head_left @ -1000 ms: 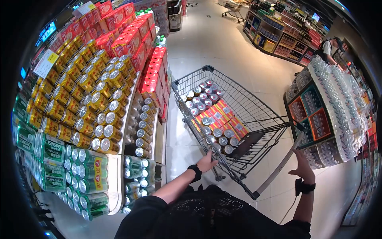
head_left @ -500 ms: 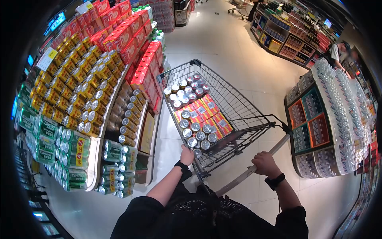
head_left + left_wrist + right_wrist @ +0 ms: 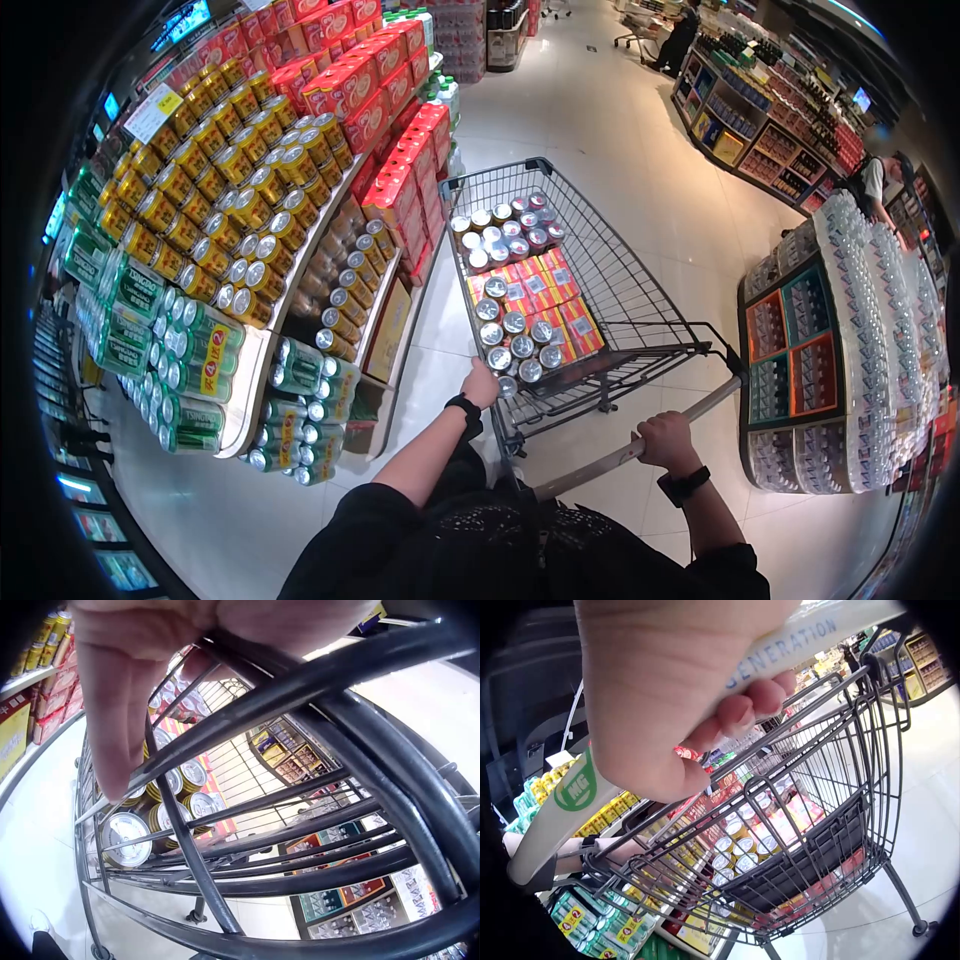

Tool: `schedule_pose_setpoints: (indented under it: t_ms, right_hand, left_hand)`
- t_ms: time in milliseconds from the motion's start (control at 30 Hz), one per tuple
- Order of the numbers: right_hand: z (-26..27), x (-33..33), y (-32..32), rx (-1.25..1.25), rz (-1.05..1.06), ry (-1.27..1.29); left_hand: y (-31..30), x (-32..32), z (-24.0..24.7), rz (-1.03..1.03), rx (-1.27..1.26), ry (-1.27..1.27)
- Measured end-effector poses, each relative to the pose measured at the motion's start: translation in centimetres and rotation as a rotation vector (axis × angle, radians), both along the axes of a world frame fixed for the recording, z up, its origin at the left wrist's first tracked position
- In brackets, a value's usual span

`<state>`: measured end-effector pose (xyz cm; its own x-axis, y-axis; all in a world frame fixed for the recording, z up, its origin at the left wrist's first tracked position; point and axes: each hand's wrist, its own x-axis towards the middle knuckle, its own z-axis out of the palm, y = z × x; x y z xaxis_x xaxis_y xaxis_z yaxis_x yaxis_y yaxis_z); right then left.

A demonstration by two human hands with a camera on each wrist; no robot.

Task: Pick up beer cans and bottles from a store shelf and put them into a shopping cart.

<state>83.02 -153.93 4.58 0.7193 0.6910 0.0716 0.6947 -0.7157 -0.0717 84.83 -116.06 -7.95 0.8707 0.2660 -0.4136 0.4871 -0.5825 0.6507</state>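
Note:
A wire shopping cart (image 3: 640, 290) stands in front of the person, holding rows of cans (image 3: 505, 235) at its far end, red-and-yellow packs (image 3: 545, 295) in the middle and more cans (image 3: 520, 345) nearer the person. The left hand (image 3: 480, 385) grips the cart's near left rim; in the left wrist view this hand (image 3: 165, 645) has its fingers over the dark bars, close to gold-sided cans (image 3: 127, 836). Curled round the pale handle (image 3: 590, 470) is the right hand (image 3: 668, 442), and the right wrist view shows its fingers (image 3: 739, 712) wrapped under the lettered handle (image 3: 547, 825).
Gold cans (image 3: 205, 190), red boxes (image 3: 360, 90) and green can packs (image 3: 130, 300) fill shelves on the left. A bottle display (image 3: 800, 350) stands right of the cart. Tiled floor (image 3: 600, 150) runs ahead between them; a person (image 3: 872, 185) is behind the display.
Both hands, off the cart a second ago, have closed on it, the right on the handle and the left on the side rim. Since half a second ago, the cart appears farther right in view.

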Motion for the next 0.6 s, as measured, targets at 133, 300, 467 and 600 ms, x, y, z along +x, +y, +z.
schedule_pose_setpoints:
  t_ms: [133,300,467,600]
  right_hand:
    - [-0.1,0.9,1.7,-0.02,-0.024,0.009]
    - [0.0,2.8,4.4,0.008,-0.056,0.004]
    - [0.1,5.2,8.2,0.007,-0.092,-0.014]
    - [-0.3,7.5,11.5,-0.041,-0.131,-0.03]
  left_hand:
    - [1.5,2.2,-1.4,-0.001,0.037,-0.027]
    - [4.2,5.6,-1.0,-0.042,-0.027,0.04]
    - [7.6,9.7,-0.6,-0.066,-0.046,0.087]
    - [11.5,13.4,0.1,-0.154,-0.058,0.106]
